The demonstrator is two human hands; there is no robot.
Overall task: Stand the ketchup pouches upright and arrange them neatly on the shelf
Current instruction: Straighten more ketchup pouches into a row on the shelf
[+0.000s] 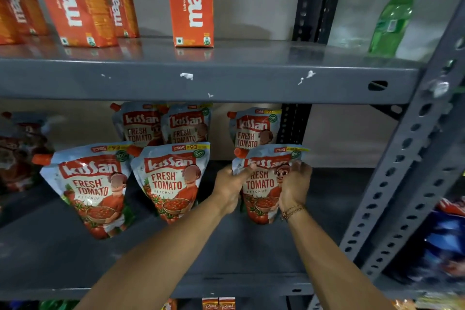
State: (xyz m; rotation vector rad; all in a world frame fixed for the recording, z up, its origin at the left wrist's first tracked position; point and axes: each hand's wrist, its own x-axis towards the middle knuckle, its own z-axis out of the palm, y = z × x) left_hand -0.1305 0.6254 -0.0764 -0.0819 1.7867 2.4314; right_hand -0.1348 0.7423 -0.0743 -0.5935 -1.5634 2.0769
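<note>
Several Kissan ketchup pouches stand upright on the grey middle shelf (75, 254). The front row has a left pouch (93, 189), a middle pouch (171, 178) and a right pouch (261, 184). My left hand (230, 189) grips the right pouch's left edge, thumb across its front. On the pouch's right edge sits my right hand (295, 186), with a bracelet at the wrist. Behind stand three more pouches: two side by side (141, 126) (187, 126) and one at the right (253, 129).
The upper shelf (251, 80) carries orange Maaza cartons (191, 2) and a green bottle (392, 17). A perforated grey upright (407, 158) frames the right side. Blurred dark packets lie at the far left (20, 153). Blue packs show at the lower right (442, 241).
</note>
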